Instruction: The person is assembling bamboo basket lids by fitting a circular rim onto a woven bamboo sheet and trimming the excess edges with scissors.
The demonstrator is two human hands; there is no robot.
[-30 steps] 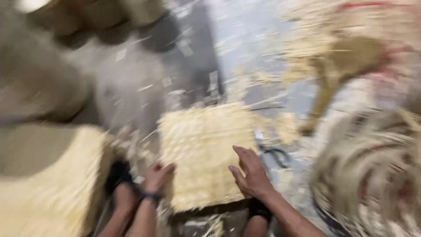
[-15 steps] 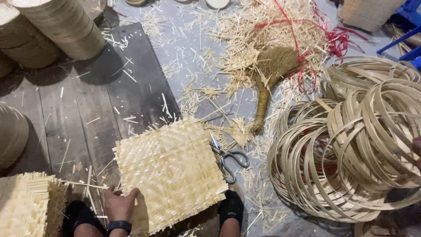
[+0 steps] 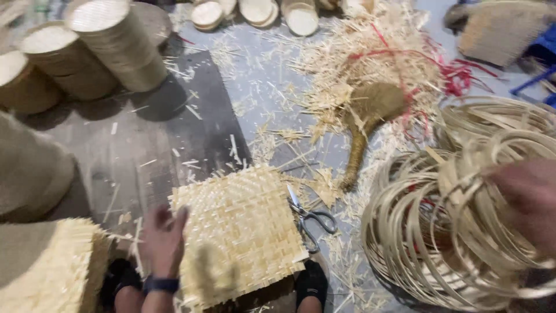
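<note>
A square woven bamboo mat (image 3: 240, 232) lies on the floor in front of me, between my feet. My left hand (image 3: 163, 240) rests flat on the mat's left edge, a dark band on its wrist. My right hand (image 3: 527, 197), blurred at the right edge, is reaching into a big pile of thin bamboo hoops (image 3: 463, 220) and its fingers close around some of them. A pair of scissors (image 3: 310, 217) lies just right of the mat.
Stacks of round woven baskets (image 3: 110, 46) stand at the back left. A straw hand broom (image 3: 365, 124) lies amid bamboo scraps and red string (image 3: 457, 75). More woven mats (image 3: 49, 269) are piled at the lower left.
My right hand has left the mat and moved right into the hoop pile. My left hand stays on the mat's left edge. The view has swung right and sharpened.
</note>
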